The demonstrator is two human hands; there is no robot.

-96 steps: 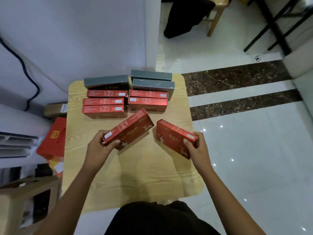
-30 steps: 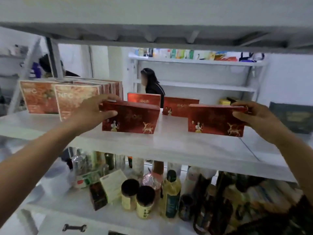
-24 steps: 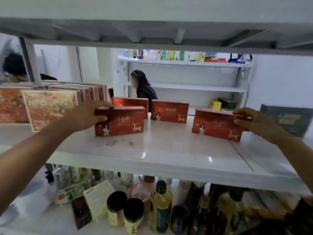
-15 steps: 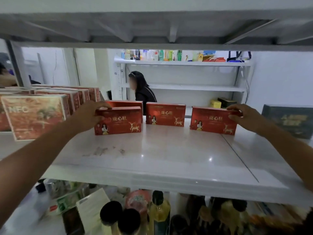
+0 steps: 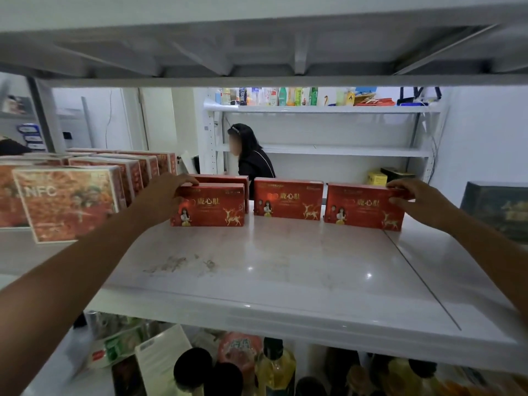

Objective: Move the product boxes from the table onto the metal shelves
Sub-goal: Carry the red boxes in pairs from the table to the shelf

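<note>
Three red product boxes with gold deer stand upright in a row toward the back of the white metal shelf point(image 5: 285, 270). My left hand point(image 5: 165, 195) grips the left red box point(image 5: 211, 207) by its top left corner; another red box point(image 5: 228, 178) stands right behind it. The middle red box point(image 5: 288, 201) stands free. My right hand point(image 5: 414, 198) holds the right red box point(image 5: 360, 207) at its top right corner, and that box rests on the shelf.
Rows of orange NFC boxes point(image 5: 65, 201) fill the shelf's left side. A dark green box point(image 5: 497, 210) stands at the right. Bottles and jars point(image 5: 274, 367) crowd the shelf below. A person point(image 5: 251, 155) stands behind the shelves, before another rack.
Both hands carried the two red boxes from the table to the shelf, set them upright and pushed them back into line with the boxes standing there.
</note>
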